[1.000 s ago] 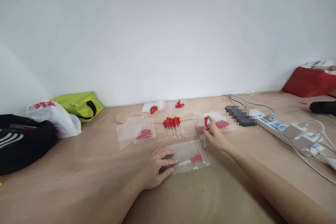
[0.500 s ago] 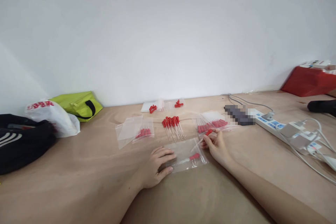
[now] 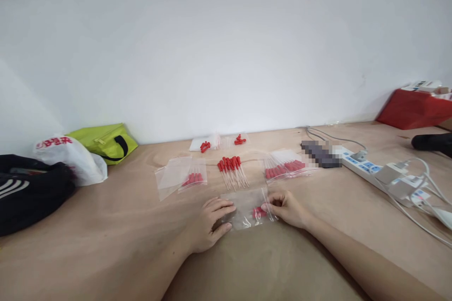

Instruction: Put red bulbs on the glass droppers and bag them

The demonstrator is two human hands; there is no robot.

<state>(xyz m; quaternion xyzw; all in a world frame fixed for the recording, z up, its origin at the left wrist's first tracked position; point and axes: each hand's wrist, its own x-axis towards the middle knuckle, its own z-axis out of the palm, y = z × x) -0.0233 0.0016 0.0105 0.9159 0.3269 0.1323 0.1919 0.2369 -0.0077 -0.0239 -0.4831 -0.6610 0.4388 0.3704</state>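
A clear zip bag [image 3: 242, 200] lies flat on the table in front of me. My left hand [image 3: 213, 225] rests on its left end, thumb and fingers apart. At the bag's right end, my right hand [image 3: 284, 208] pinches a dropper by its red rubber bulb [image 3: 260, 212], which is partly inside the bag. Bulbs overlap there, so I cannot tell them all apart. Just beyond the bag, several loose droppers [image 3: 231, 169] with red bulbs and thin pale stems lie in a bunch.
Filled bags of droppers [image 3: 284, 167] lie to the right, another filled bag [image 3: 193, 176] to the left. Loose red bulbs [image 3: 205, 146] sit near the wall. A power strip [image 3: 360, 164] with cables and a dark, blurred-out object [image 3: 319, 154] are at right; bags [image 3: 106, 141] stand at left.
My right hand has moved down and left, bringing the dropper from above the bag's right edge into its right end. My left hand stays in place.
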